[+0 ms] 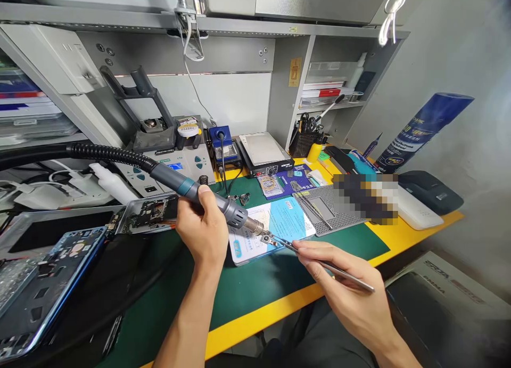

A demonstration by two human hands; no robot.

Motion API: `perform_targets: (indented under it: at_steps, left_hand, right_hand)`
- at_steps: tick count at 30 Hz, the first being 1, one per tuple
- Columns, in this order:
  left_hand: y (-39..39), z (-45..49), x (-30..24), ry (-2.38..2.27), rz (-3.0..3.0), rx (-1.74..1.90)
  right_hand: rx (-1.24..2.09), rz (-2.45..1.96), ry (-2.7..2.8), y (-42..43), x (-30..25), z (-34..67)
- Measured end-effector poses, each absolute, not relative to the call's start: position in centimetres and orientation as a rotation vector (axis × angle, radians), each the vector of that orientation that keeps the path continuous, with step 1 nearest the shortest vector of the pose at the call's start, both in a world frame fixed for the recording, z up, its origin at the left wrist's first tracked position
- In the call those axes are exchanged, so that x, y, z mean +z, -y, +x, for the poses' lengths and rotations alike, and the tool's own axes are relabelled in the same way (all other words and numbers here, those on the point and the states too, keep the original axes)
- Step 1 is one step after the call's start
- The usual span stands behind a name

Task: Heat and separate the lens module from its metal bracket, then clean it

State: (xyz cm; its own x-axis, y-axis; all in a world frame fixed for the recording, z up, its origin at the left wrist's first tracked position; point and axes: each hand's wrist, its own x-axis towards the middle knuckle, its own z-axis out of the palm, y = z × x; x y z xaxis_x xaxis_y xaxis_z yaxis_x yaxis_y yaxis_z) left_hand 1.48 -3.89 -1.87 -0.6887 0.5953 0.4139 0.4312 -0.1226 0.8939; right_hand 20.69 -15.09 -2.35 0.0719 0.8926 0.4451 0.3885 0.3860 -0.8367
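My left hand [205,227] is wrapped round the grey handle of a hot air gun [235,213], whose metal nozzle points down to the right. Tweezers [339,272] are pinched in my right hand [347,288]. Their tips meet a small camera module [266,238] with a short flex tail, right at the nozzle's mouth. Beneath it lies a flat white and light-blue box [287,219] on the green mat [239,293]. Whether the module rests on the box or is held just above it, I cannot tell.
Opened phones [59,288] lie at the left. Behind stand the hot air station [187,160] and a hot plate [263,149]. More tweezers lie on a perforated metal plate [343,219]. A blue spray can [423,133] stands at the right. The gun's hose [99,150] crosses the left side.
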Motion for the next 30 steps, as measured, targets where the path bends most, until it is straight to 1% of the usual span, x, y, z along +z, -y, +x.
perform_targets:
  at_steps: [9,30]
  left_hand:
    - [3.8,1.5,-2.0,-2.000,1.169,1.937]
    - [3.8,1.4,-2.1,-2.015,1.163,1.945]
  right_hand:
    - [0.497,-1.233,1.535,15.1,-2.0,20.3]
    - [0.615,-1.221,1.307,15.9,-4.5,19.7]
